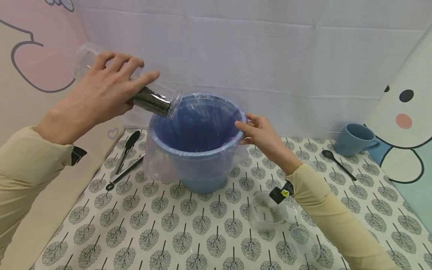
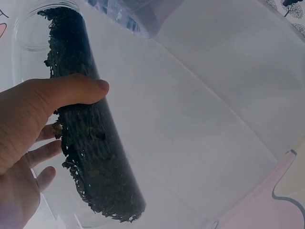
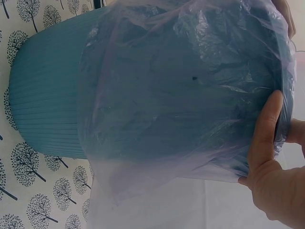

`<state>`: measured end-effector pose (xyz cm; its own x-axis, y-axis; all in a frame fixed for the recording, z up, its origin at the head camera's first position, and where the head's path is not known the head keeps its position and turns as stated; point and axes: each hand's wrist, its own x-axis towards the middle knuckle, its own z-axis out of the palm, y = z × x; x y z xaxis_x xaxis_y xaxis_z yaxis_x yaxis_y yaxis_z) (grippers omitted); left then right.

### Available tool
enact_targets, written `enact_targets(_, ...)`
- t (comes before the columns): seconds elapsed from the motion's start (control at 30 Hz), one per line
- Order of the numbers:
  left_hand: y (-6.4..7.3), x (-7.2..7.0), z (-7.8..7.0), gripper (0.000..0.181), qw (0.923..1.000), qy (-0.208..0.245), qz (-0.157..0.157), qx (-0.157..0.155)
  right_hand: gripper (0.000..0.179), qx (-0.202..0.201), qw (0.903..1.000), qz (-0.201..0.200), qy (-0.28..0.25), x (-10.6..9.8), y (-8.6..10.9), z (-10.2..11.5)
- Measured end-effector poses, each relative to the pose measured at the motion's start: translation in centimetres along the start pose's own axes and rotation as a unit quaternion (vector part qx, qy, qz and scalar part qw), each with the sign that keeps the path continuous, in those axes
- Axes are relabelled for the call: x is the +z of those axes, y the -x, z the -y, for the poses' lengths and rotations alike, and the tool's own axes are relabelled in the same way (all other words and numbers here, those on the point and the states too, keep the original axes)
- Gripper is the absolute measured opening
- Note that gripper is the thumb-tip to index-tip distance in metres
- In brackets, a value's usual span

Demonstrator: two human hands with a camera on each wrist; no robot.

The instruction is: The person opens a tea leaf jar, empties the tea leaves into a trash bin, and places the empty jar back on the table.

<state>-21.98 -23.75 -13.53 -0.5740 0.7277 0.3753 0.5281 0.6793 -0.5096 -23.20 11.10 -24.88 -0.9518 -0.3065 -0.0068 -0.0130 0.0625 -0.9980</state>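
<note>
In the head view my left hand [image 1: 111,84] grips a clear plastic jar [image 1: 152,100] tilted with its mouth down toward the bin. Dark dried leaves, like loose tea [image 2: 90,143], lie along the jar's lower side in the left wrist view, with the thumb across it. The jar's mouth is at the left rim of a blue bin [image 1: 202,185]. A thin, translucent purple bag [image 3: 181,95] lines the bin and hangs over its outside. My right hand [image 1: 260,131] pinches the bin's right rim through the bag, fingers outside and thumb on top. The bin's bottom inside is hidden.
Tongs [image 1: 126,152] and a dark long-handled utensil [image 1: 128,170] lie left of the bin. At the right stand a blue mug [image 1: 354,138] and a black spoon [image 1: 339,165]. A clear open container [image 1: 264,215] and a clear lid [image 1: 305,243] sit near the right forearm.
</note>
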Motion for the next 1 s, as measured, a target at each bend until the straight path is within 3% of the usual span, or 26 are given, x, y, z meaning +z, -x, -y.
enact_targets(0.23,0.01,-0.04,0.02,0.087,0.9999,0.003,0.012,-0.001,0.053,0.000,1.0000,-0.001,0.005,-0.01,-0.04,0.00)
enact_targets(1.0,-0.17,0.04,-0.15,0.089,0.9996,-0.018,-0.006,0.019,0.053,0.003,1.0000,-0.003,0.002,0.08,0.04,0.04)
